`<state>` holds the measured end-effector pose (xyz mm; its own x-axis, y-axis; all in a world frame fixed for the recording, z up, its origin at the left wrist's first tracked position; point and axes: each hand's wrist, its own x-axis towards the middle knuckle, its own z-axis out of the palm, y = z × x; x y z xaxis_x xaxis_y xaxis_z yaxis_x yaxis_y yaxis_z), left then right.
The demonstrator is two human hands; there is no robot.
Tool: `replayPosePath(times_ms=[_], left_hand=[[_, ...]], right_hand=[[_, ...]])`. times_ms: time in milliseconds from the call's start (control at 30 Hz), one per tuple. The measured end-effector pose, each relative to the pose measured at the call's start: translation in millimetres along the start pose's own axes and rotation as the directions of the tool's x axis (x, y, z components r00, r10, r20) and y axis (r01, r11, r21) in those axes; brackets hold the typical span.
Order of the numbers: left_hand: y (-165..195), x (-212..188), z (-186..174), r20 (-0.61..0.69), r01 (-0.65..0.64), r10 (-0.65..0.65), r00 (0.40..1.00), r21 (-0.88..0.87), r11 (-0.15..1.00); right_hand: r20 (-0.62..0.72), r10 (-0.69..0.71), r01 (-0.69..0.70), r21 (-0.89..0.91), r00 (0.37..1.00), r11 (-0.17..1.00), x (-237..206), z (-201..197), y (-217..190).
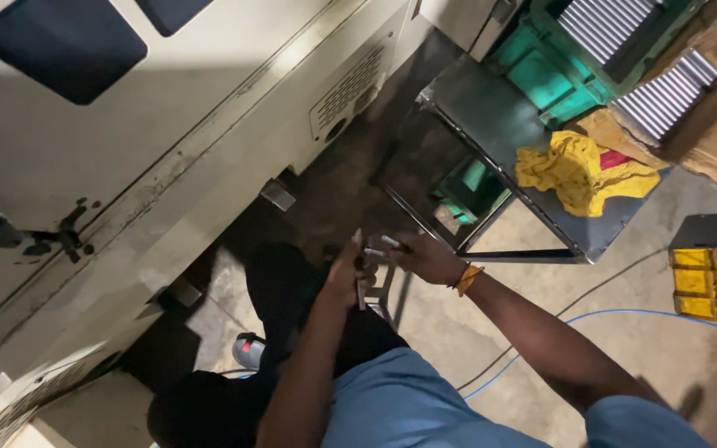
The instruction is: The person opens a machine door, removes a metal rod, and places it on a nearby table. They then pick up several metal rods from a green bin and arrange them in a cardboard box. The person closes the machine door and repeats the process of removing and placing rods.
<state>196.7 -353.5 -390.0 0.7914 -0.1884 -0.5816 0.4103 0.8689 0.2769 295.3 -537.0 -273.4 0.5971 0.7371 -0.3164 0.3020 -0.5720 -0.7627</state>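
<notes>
Where the two forearms meet just below the middle of the frame, the left hand (344, 274) is curled shut around a short, thin silver metal rod (361, 292) that stands nearly upright, its long axis running top to bottom with the lower end sticking out beneath the fist. The right hand (426, 259), with an orange band at the wrist, lies just to the right of it and pinches a second small silver metal pin (391, 241) between thumb and fingertips; that pin lies tilted, pointing up and to the left toward the left hand. A third bright stub shows between the two hands, but which hand carries it I cannot tell. The hands are nearly touching, so neither is clearly nearer the parts. Behind them, right of centre, stands a dark steel frame table (491, 124) with a crumpled yellow rag (578, 170) on it; a large cream machine housing (168, 149) fills the upper left.
</notes>
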Motion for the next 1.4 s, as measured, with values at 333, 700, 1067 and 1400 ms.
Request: replayPosePath(times_ms=[333,700,1067,1400], left_hand=[[5.4,3.0,4.4,-0.116,0.007,0.02,0.993,0.227,0.974],[7.2,-30.2,-20.8,-0.161,-0.188,0.199,0.967,0.08,0.979],[19.5,-24.7,-65.4,0.633,-0.011,0.402,0.662,-0.528,0.849],[5.4,0.2,-75.6,0.256,-0.234,0.409,0.876,-0.517,0.824]], right_hand=[[-0.034,0.058,-0.023,0.632,0.998,0.774,-3.2,30.9,46.5],[-0.725,-0.107,0.142,-0.013,0.681,0.99,-3.5,-187.9,11.3],[-0.816,-0.163,-0.383,-0.424,0.554,0.821,69.8,-459.9,112.9],[-0.725,-0.053,-0.529,-0.549,0.687,0.648,90.9,-513.5,173.9]])
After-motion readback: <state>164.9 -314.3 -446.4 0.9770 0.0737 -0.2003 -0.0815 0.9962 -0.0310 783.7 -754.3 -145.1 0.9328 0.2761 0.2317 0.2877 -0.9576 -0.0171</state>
